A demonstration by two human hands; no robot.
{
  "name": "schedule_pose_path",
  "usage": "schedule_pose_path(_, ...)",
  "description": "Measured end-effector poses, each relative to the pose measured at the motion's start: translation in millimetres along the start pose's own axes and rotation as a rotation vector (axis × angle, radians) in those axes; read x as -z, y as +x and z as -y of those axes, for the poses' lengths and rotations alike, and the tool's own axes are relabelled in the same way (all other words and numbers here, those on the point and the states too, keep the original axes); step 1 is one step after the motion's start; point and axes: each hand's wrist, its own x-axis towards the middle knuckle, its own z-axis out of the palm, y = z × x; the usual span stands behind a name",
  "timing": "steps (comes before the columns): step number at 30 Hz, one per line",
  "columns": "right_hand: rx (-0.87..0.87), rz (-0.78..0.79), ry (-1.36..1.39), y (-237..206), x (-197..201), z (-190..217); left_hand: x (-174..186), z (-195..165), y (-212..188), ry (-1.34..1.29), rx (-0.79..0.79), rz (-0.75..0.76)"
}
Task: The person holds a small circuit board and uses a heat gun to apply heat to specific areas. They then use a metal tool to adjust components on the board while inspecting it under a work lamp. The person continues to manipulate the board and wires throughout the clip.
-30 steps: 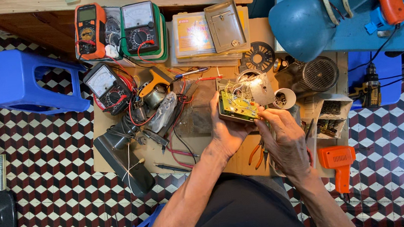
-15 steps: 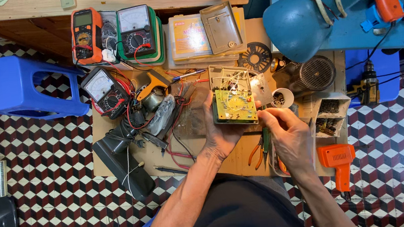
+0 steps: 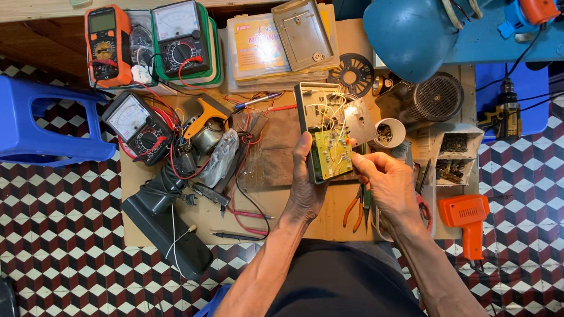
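Note:
My left hand [image 3: 305,184] grips an opened grey device case [image 3: 324,130] from its left side, thumb along the edge. A yellow-green circuit board [image 3: 333,155] with thin wires sits in the lower part of the case. Fingertips of my right hand [image 3: 384,183] pinch at the right edge of the board. Whether a small tool is in those fingers I cannot tell. The case is held upright over a cardboard-covered low work surface [image 3: 279,203].
Several multimeters [image 3: 178,41] with red and black leads lie at the left, a detached grey cover [image 3: 303,34] on a parts box behind. Orange pliers [image 3: 352,207], a small cup of screws [image 3: 388,132], an orange soldering gun [image 3: 467,220], a blue stool [image 3: 17,125], a blue lamp [image 3: 420,17].
The case has been turned and lifted from a tilted pose to upright, and it now sits a little farther from me. My right hand rose from below the case to the board's right edge.

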Motion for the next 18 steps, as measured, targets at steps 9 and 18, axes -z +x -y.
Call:
schedule_pose_path(9, 0.015, 0.080, 0.001, 11.6, 6.3, -9.5, 7.4, 0.5, 1.3, -0.011, 0.010, 0.003)
schedule_pose_path(18, -0.076, 0.143, 0.118, 14.8, 9.8, -13.8, 13.1, -1.8, 2.5, -0.092, 0.070, 0.057)
